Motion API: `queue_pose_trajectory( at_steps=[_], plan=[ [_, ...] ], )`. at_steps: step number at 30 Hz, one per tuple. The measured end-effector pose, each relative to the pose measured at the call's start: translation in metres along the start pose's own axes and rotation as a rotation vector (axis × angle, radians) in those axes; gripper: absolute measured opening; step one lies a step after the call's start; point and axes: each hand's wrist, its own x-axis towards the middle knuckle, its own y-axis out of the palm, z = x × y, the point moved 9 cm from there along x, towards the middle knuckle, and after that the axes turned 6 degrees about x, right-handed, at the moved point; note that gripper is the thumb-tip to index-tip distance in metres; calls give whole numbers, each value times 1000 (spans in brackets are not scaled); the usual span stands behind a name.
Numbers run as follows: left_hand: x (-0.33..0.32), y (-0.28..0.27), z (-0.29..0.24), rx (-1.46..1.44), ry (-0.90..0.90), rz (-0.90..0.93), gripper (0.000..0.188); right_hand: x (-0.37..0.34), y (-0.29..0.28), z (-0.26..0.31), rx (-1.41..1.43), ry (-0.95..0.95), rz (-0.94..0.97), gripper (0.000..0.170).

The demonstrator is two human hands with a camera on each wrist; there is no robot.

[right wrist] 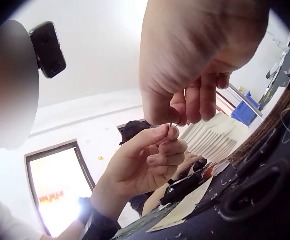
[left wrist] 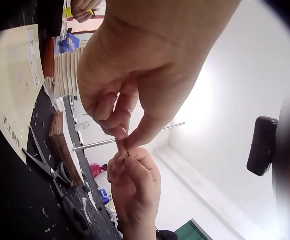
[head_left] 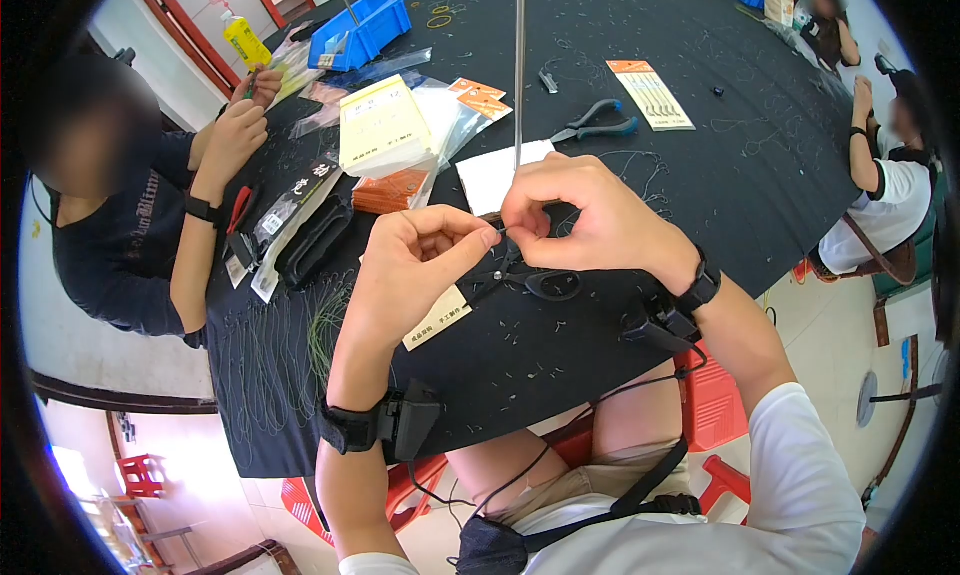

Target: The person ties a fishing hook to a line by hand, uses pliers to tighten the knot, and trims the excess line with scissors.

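Observation:
My left hand (head_left: 400, 270) and right hand (head_left: 600, 215) meet fingertip to fingertip above the black-covered table. Between thumb and forefinger, each pinches a tiny thin piece (right wrist: 171, 125), dark and metallic, like a fish hook; the fingertips hide most of it. Below the hands lie black-handled scissors (head_left: 550, 285) and a pale printed card (head_left: 440, 320). Just beyond them is a white-topped block (head_left: 485, 180), with a thin upright metal rod (head_left: 519, 65) over it in the head view.
Pliers (head_left: 610, 127) and a hook packet (head_left: 650, 95) lie ahead to the right. A stack of pale cards (head_left: 385, 125), a blue bin (head_left: 362, 30) and tangled green line (head_left: 322, 325) are to the left. Other people sit around the table; cables hang from my wrists.

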Motion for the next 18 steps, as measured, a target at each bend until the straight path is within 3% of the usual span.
queue_pose_trajectory(
  at_steps=[3,5,8,11,14,18],
  plan=[
    [-1,-5,-1,-19,9,-56,12,3,-3,2,-23,27,17,9],
    [0,-9,-3,-50,29,-96,12,3,-27,2,-15,73,-143,9],
    [-2,-20,-6,-35,58,-222,12,4,-65,-1,-363,213,-67,10],
    [-4,-25,-8,-46,75,-298,13,-7,-104,-43,-707,496,19,12],
    [-4,-29,-11,-56,125,-323,14,-11,-113,-69,-855,324,69,17],
    [-3,-28,-10,-98,112,-349,10,-20,-119,-104,-722,532,115,17]
  ],
)
